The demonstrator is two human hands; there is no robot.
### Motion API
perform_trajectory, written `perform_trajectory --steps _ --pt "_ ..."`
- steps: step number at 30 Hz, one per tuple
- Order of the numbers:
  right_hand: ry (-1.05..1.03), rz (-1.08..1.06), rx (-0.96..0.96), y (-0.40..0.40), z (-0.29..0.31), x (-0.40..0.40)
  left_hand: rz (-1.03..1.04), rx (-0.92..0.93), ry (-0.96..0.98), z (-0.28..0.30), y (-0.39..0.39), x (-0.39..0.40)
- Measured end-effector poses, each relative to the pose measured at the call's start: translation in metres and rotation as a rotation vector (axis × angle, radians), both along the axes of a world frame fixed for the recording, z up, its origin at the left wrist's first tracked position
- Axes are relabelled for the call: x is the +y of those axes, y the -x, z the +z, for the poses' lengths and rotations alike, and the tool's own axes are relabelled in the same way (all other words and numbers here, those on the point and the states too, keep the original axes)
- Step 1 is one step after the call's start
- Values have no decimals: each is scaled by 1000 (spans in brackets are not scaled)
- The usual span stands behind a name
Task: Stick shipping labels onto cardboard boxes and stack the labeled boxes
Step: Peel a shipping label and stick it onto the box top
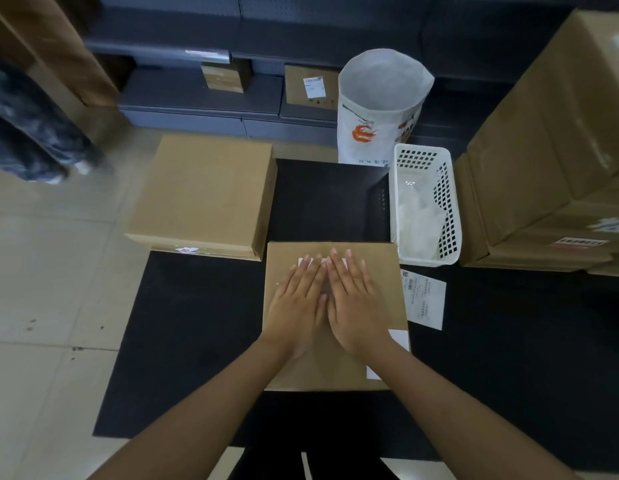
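Left hand [298, 299] and right hand [353, 299] lay flat, fingers straight, side by side, pressing a shipping label [309, 262] onto the cardboard box [387, 271] beneath them.

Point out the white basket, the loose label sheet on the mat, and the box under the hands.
white basket [451, 216], head view, right perforated wall.
loose label sheet [426, 299], head view, printed middle.
box [387, 289], head view, bare top right of the hands.

A flat brown cardboard box [335, 362] lies on the black mat, a white paper label [309, 262] on its top. A second printed white label [424, 298] lies loose just right of it. Another brown cardboard box [204, 195] sits at the far left.
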State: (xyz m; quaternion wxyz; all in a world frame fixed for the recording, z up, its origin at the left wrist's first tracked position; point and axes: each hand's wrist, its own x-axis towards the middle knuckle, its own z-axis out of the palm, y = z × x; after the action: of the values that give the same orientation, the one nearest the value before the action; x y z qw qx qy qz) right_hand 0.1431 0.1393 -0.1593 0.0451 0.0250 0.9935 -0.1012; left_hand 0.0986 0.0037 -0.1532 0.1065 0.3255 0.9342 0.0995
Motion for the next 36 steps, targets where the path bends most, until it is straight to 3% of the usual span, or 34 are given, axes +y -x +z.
perform_trajectory --steps 7,12,20,22,24,27,32,36 --pt "-62 7 -30 -1 -10 3 36 118 45 -18 -3 -1" --pt "-57 -260 8 -4 -14 3 373 102 57 -21 -2 0" --pt "-35 -262 25 -4 -16 5 329 118 51 -18 -1 -1" --pt "28 -186 53 -7 -11 8 246 168 -24 -10 -5 -3" --pt "50 44 79 -16 -9 13 68 189 -57 -9 -17 -7" --pt "-10 261 78 -30 -14 15 -38 126 10 -18 -38 -14" --pt "-33 85 36 -36 -14 9 109 127 72 -25 -41 -12" --pt "-48 -285 36 -39 -14 6 485 91 53 -22 -52 -11"
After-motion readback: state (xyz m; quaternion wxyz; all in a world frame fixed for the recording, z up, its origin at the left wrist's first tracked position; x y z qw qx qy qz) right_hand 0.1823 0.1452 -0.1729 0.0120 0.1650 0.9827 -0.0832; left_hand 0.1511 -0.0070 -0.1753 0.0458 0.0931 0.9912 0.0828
